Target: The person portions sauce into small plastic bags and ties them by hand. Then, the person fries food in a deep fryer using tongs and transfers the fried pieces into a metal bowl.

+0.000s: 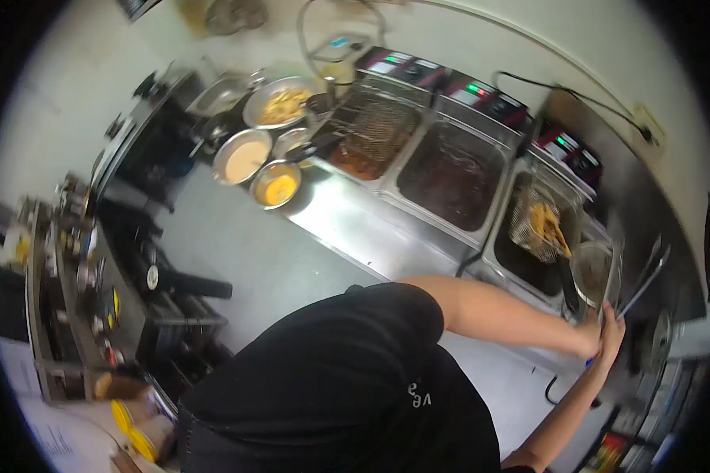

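My right hand (612, 337) is closed around long metal tongs (647, 277), whose arms point up and away to the right. Against it lies my left hand (587, 337), blurred, its fingers mostly hidden; a bit of blue shows just below the two hands. Close by is the black handle (568, 285) of a wire fry basket (526, 229). Golden fried pieces (546, 222) sit in that basket, inside the rightmost fryer (521, 277). A round mesh strainer (592, 264) rests beside the fryer, near my hands.
Two more fryers stand to the left: a middle one with dark oil (454, 177) and one with a wire basket (383, 126). Further left are bowls of pale batter (247, 162), yellow egg-like liquid (279, 189) and cut pieces (284, 106). A cluttered shelf (79, 299) stands at far left.
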A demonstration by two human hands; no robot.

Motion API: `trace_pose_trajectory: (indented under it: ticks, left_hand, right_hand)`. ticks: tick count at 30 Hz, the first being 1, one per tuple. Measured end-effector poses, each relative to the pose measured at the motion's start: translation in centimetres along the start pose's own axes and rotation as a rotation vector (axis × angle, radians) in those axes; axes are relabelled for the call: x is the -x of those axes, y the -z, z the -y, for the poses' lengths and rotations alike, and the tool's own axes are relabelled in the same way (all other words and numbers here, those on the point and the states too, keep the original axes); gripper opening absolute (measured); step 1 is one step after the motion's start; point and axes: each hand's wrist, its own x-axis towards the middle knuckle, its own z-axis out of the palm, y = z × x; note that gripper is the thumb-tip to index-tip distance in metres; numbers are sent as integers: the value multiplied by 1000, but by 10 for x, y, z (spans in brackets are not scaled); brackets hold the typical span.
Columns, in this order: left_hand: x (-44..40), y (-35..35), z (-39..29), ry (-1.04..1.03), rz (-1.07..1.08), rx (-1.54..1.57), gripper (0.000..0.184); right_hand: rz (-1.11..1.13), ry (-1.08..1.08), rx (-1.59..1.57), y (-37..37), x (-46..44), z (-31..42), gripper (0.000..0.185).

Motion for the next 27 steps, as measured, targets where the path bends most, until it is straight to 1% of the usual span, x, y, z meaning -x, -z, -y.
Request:
trace_pose_trajectory:
  ticks: [1, 2, 3, 4, 5, 6, 7, 9, 10, 11, 12, 13, 14, 15, 16, 17, 18, 19, 21, 22, 23, 24, 25, 26, 27]
  left_hand:
    - [-10, -15, 18, -3, 35, -1, 50]
    - [19, 14, 1, -36, 254, -125, 50]
    - [38, 36, -11, -73, 307, -188, 49]
    - [55, 58, -18, -108, 362, -255, 48]
    - [73, 82, -21, -103, 334, -247, 48]
    - [89, 105, -20, -268, 300, -246, 42]
    - [109, 128, -20, -433, 263, -241, 37]
    - [144, 173, -10, -508, 135, -185, 29]
    - [160, 192, 1, -532, 23, -197, 25]
    - [177, 208, 12, -553, -85, -205, 22]
    - [197, 227, 18, -536, -142, -174, 21]
    - [220, 245, 24, -522, -193, -146, 21]
    - [245, 262, 29, -439, -229, -171, 21]
    - [270, 279, 34, -357, -262, -200, 20]
    - [293, 295, 43, -307, -331, -152, 20]
    - [314, 311, 53, -257, -397, -104, 20]
    - [335, 329, 65, -219, -524, -129, 21]
    - [356, 349, 73, -179, -645, -153, 22]
    - [398, 396, 76, -50, -905, -108, 25]
    - [412, 424, 90, -62, -1067, -164, 29]
    - [428, 454, 95, -1, -1224, -142, 31]
    - [442, 492, 113, -102, -1337, -199, 36]
    - [456, 525, 107, -172, -1440, -349, 42]
    - [468, 565, 112, -170, -1531, -326, 45]
    - [478, 611, 118, -166, -1620, -303, 49]
  right_hand:
    - [13, 85, 182, 14, -19, -20, 44]
    - [-21, 25, 282, 27, -42, -42, 47]
    - [-60, -35, 380, 39, -64, -64, 49]
    - [-37, -22, 389, 37, -65, -64, 49]
    - [-101, 66, 648, 32, -67, -64, 52]
    - [-166, 167, 899, 27, -71, -68, 56]
    - [-137, 188, 907, 27, -76, -78, 56]
    - [-125, 480, 886, 37, -107, -111, 55]
    - [-90, 497, 894, 42, -121, -115, 55]
    - [-38, 383, 856, 48, -132, -116, 53]
    - [5, 265, 817, 52, -143, -116, 52]
    - [69, 279, 620, 53, -151, -112, 48]
    - [32, 342, 522, 55, -165, -113, 41]
    - [91, 145, 640, 53, -171, -89, 46]
    - [146, -55, 752, 52, -176, -49, 51]
    - [96, -66, 662, 26, -150, -7, 52]
    - [44, -77, 571, -8, -113, 37, 52]
    - [83, -67, 678, -36, -83, 84, 54]
    - [155, -35, 881, -83, -36, 167, 56]
    - [189, -10, 977, -99, -21, 189, 57]
    - [173, 148, 861, -84, -40, 175, 58]
    - [151, 140, 857, -95, -31, 187, 58]
    - [159, 135, 940, -117, -18, 209, 61]
    - [170, 128, 1022, -136, -6, 224, 64]
    - [72, 121, 1015, -149, -2, 223, 72]
